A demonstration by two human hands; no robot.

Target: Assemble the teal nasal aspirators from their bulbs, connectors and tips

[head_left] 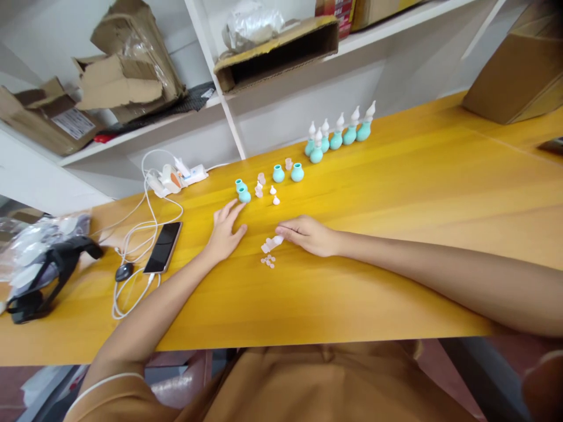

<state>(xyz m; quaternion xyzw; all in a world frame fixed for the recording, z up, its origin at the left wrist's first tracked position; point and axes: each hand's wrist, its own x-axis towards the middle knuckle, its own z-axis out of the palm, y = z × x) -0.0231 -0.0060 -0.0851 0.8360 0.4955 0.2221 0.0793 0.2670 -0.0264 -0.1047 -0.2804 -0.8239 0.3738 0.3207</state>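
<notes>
My right hand [308, 234] pinches a small whitish piece [278, 240]. A pale translucent part [267, 246] lies at its lower end, and I cannot tell whether the two are joined. Just below are several small clear discs [268, 259]. With fingers spread, my left hand [225, 233] holds nothing; its fingertips are close to a teal pot-shaped base [244, 195], with a second teal pot [240, 184] right behind it. Beyond my hands stand two more teal pots [278, 174], pale pink cups [288, 164] and small white pointed tips [275, 200].
Several teal bottles with white pointed tops [336, 139] stand along the back. To the left lie a phone [162, 247], white cables, a power strip [193, 175] and a black headset strap [57, 275]. Shelves behind hold cardboard boxes [281, 53]; another box [514, 76] sits at right.
</notes>
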